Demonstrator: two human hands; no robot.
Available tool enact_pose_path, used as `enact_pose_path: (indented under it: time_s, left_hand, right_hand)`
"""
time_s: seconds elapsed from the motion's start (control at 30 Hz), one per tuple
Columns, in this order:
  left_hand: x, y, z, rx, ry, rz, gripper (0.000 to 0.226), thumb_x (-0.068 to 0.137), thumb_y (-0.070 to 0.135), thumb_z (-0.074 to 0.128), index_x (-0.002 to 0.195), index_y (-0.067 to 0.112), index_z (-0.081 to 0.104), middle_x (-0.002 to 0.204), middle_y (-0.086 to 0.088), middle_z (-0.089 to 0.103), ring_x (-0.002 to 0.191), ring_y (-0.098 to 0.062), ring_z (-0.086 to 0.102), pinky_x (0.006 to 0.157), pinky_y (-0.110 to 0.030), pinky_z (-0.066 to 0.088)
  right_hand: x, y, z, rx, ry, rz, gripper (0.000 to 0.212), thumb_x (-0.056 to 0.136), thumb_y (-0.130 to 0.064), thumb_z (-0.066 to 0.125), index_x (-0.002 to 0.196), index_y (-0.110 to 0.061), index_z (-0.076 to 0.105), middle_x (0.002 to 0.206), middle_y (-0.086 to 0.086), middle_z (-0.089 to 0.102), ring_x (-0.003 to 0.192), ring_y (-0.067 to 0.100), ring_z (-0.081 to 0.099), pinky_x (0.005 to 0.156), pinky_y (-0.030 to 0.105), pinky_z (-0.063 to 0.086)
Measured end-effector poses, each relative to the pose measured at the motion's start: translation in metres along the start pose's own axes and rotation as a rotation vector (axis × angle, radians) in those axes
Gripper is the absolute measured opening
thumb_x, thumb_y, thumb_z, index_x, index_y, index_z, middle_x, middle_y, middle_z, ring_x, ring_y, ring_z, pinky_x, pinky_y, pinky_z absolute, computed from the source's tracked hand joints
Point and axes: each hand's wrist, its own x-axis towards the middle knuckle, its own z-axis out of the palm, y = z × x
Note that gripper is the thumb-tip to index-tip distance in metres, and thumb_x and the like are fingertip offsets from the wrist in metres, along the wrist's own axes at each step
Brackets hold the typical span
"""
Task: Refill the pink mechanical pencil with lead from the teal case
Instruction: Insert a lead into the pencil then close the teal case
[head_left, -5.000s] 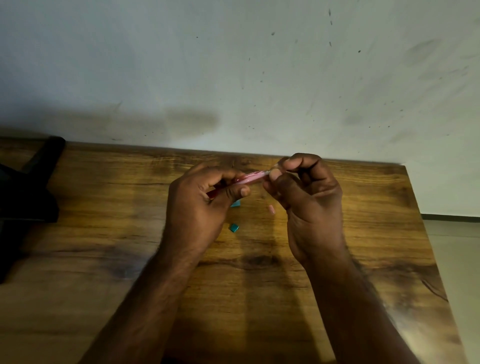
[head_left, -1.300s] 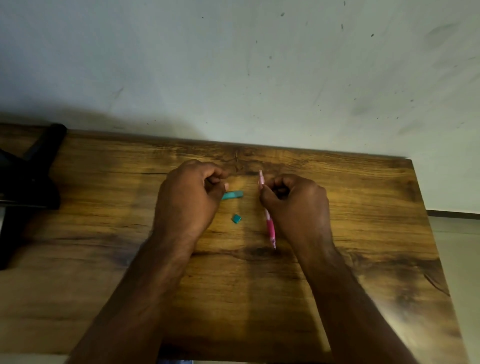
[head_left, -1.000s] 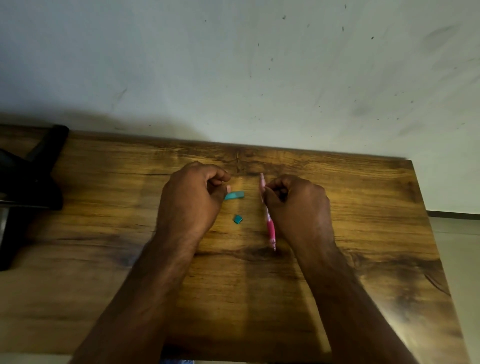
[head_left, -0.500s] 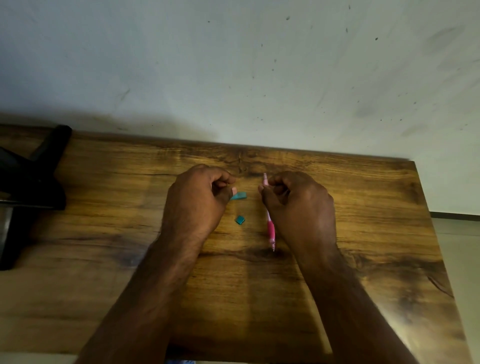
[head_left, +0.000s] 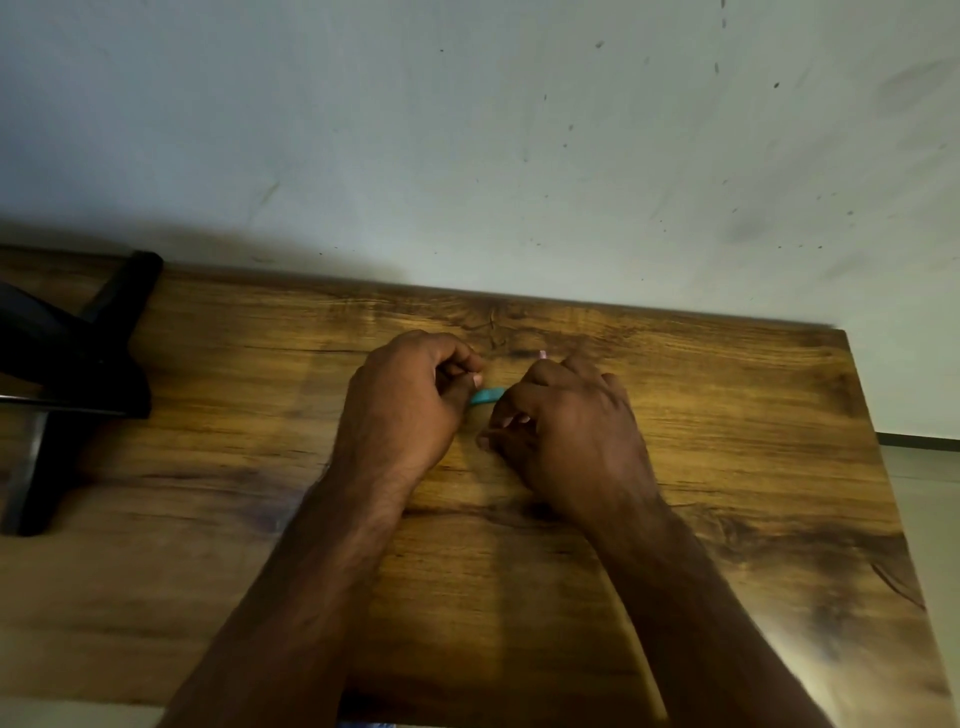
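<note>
Now right hand (head_left: 566, 426) has slid left over the small teal cap, fingers curled, contents can't tell. Left hand (head_left: 410, 405) pinches teal case (head_left: 485, 396) at its 3 o'clock. Pink pencil (head_left: 543, 355) mostly hidden, tip at 12. Prob recapping.

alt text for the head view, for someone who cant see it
Two hands meet over a wooden table: the left hand holds a teal case, the right hand curls beside it, hiding most of a pink pencil.

Black stand (head_left: 78, 374) on wooden table (head_left: 727, 467)
</note>
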Motion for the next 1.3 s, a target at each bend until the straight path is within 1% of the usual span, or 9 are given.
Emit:
enact_pose_path:
  time_s: [0.1,0.17,0.27,0.4,0.5,0.73,0.87,1.1,1.3]
  left_hand:
    - [0.0,0.0,-0.001,-0.004,-0.03,-0.003,0.019,0.084,0.026,0.084,0.1,0.031,0.076,0.093,0.016,0.068,0.086,0.001,0.064,0.079,-0.029,0.059]
    - [0.001,0.0,-0.002,0.029,-0.038,-0.01,0.025,0.076,0.03,0.09,0.098,0.032,0.077,0.091,0.017,0.066,0.086,-0.001,0.064,0.082,-0.038,0.059]
    - [0.0,0.001,-0.001,0.147,-0.027,-0.005,0.025,0.072,0.036,0.091,0.093,0.035,0.078,0.09,0.016,0.064,0.092,-0.01,0.063,0.086,-0.046,0.055]
    - [0.0,0.003,0.001,0.212,-0.009,0.021,0.017,0.075,0.042,0.088,0.088,0.037,0.079,0.093,0.014,0.065,0.099,-0.016,0.06,0.088,-0.047,0.051]
    - [-0.002,0.008,0.0,0.157,0.009,0.06,0.018,0.076,0.04,0.088,0.089,0.034,0.078,0.093,0.014,0.066,0.097,-0.015,0.06,0.089,-0.046,0.051]
    - [-0.007,0.019,-0.005,0.007,0.053,0.201,0.02,0.08,0.036,0.084,0.097,0.027,0.08,0.091,0.015,0.074,0.087,-0.007,0.066,0.083,-0.043,0.057]
    - [-0.006,0.018,-0.006,-0.005,0.06,0.249,0.022,0.08,0.035,0.083,0.098,0.024,0.08,0.091,0.011,0.076,0.085,-0.007,0.068,0.081,-0.044,0.058]
    - [-0.005,0.014,-0.007,0.02,0.038,0.264,0.021,0.082,0.036,0.083,0.099,0.025,0.08,0.092,0.012,0.074,0.083,-0.009,0.067,0.083,-0.05,0.056]
    - [-0.005,0.013,-0.008,0.024,0.031,0.298,0.021,0.084,0.035,0.082,0.101,0.023,0.081,0.094,0.01,0.074,0.084,-0.011,0.067,0.084,-0.054,0.055]
  right_hand:
    - [0.0,0.008,-0.003,0.203,0.146,0.054,0.012,0.082,-0.029,0.085,0.088,-0.025,0.076,0.092,-0.009,0.071,0.095,0.015,0.064,0.079,0.04,0.054]
    - [0.001,0.012,-0.005,0.475,0.239,0.205,0.012,0.082,-0.025,0.087,0.087,-0.026,0.076,0.084,-0.013,0.073,0.081,0.006,0.068,0.069,0.03,0.057]
    - [0.002,0.014,-0.009,0.836,0.292,0.429,0.012,0.082,-0.024,0.088,0.087,-0.027,0.077,0.08,-0.008,0.078,0.076,0.007,0.074,0.065,0.022,0.059]
    - [0.003,0.017,-0.011,1.071,0.28,0.506,0.01,0.087,-0.012,0.081,0.096,-0.015,0.079,0.085,0.003,0.08,0.078,0.016,0.078,0.069,0.025,0.061]
    - [0.005,0.017,-0.012,1.212,0.255,0.568,0.011,0.088,-0.002,0.078,0.098,-0.008,0.078,0.087,0.01,0.08,0.08,0.02,0.079,0.069,0.026,0.062]
    - [0.005,0.015,-0.015,1.476,0.196,0.69,0.016,0.088,-0.001,0.076,0.104,0.001,0.075,0.093,0.018,0.079,0.077,0.02,0.077,0.066,0.024,0.061]
    - [0.006,0.016,-0.016,1.487,0.183,0.664,0.017,0.088,-0.001,0.076,0.105,0.002,0.075,0.093,0.018,0.079,0.074,0.018,0.076,0.066,0.023,0.061]
    - [0.004,0.02,-0.013,1.246,0.201,0.541,0.012,0.088,-0.006,0.079,0.101,-0.007,0.079,0.09,0.012,0.08,0.081,0.021,0.078,0.069,0.026,0.061]
    - [0.003,0.024,-0.013,1.255,0.169,0.532,0.012,0.087,-0.009,0.08,0.099,-0.009,0.079,0.09,0.011,0.08,0.082,0.022,0.078,0.07,0.027,0.061]
